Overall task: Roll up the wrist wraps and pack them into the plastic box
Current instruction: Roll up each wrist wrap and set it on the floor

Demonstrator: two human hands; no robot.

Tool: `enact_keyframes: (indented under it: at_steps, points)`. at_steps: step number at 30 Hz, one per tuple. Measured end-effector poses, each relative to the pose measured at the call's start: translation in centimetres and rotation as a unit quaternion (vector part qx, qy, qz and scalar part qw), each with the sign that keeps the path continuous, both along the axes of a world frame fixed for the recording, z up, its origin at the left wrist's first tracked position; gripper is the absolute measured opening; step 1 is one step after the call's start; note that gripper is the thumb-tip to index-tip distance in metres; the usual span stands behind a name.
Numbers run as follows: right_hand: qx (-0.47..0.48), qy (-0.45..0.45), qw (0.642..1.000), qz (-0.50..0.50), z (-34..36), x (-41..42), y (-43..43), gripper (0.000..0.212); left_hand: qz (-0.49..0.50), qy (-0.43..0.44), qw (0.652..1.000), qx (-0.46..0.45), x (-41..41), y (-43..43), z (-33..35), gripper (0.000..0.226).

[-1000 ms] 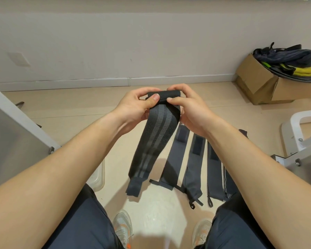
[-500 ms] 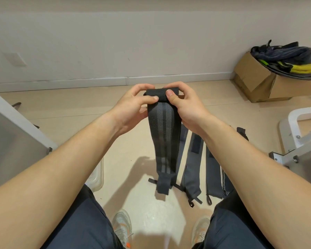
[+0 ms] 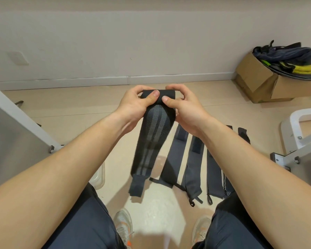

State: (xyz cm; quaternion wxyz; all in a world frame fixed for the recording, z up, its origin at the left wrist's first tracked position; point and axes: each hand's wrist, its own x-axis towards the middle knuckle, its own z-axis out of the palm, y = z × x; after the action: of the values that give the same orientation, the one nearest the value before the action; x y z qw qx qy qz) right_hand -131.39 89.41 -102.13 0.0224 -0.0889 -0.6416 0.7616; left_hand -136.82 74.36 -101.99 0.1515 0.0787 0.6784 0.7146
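Note:
A black wrist wrap (image 3: 152,141) with grey stripes hangs in front of me, its top end rolled into a small coil. My left hand (image 3: 133,105) and my right hand (image 3: 183,106) pinch that coil from either side, thumbs on the near face. The loose tail dangles down above the floor. Several more dark wrist wraps (image 3: 192,159) lie flat side by side on the floor to the right. A corner of the clear plastic box (image 3: 99,178) shows on the floor by my left leg, mostly hidden by my left arm.
A cardboard box (image 3: 269,83) holding dark and yellow gear stands at the back right by the wall. Grey metal frames stand at the left (image 3: 13,133) and right (image 3: 302,146). My shoes (image 3: 123,225) are on the pale floor below.
The hanging tail has swung from straight down back toward the left, and the rolled top has turned a little further between my fingers.

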Motion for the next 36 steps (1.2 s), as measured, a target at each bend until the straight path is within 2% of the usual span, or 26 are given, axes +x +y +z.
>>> enact_keyframes:
  at_steps: [1,5,7,12,14,18,21,24,27,30,32,36]
  points:
    - [-0.002,-0.024,1.0,0.003,0.0,0.0,0.0,0.031,0.005,0.001,1.0,0.001,0.1,0.0,0.0,0.007]
    - [0.091,-0.073,0.993,0.032,-0.2,-0.2,-0.2,0.023,0.015,0.01,1.0,0.015,0.2,-0.2,0.2,0.015]
    - [0.08,-0.072,0.993,0.041,0.0,-0.1,-0.2,0.025,0.02,0.022,1.0,0.005,0.2,-0.4,0.2,0.018]
    - [0.024,-0.016,0.999,0.025,-0.2,-0.7,-0.1,0.05,0.003,0.025,1.0,0.018,0.3,-0.1,0.3,0.024]
    - [0.02,0.0,1.0,-0.006,-0.4,-0.8,0.0,0.043,-0.011,0.021,0.999,0.027,0.4,-0.1,0.3,0.026]
    - [0.03,0.006,0.999,-0.029,-0.9,-1.0,0.5,0.015,-0.031,0.0,0.999,0.04,0.3,0.1,0.2,0.03]
    - [0.021,0.005,0.999,-0.026,-0.9,-0.9,0.5,0.011,-0.035,-0.054,0.996,0.065,0.5,0.3,0.5,0.027]
    - [0.01,0.021,0.999,-0.035,-0.8,-1.0,0.2,0.008,-0.053,-0.098,0.993,0.032,1.0,0.8,0.2,0.02]
    - [0.021,0.032,0.998,-0.049,-0.9,-1.1,-0.3,0.009,-0.057,-0.112,0.992,0.008,1.1,1.2,0.1,0.049]
    - [0.026,0.041,0.997,-0.052,-0.9,-1.0,-0.8,0.011,-0.032,-0.118,0.992,-0.01,1.1,1.1,0.6,0.068]
    - [0.028,0.053,0.997,-0.051,-1.0,-1.0,-1.2,0.012,-0.005,-0.12,0.993,-0.004,1.2,1.1,0.5,0.065]
    - [0.012,0.055,0.997,-0.057,-1.0,-0.8,-1.7,0.015,0.018,-0.097,0.995,0.029,1.1,1.0,0.3,0.04]
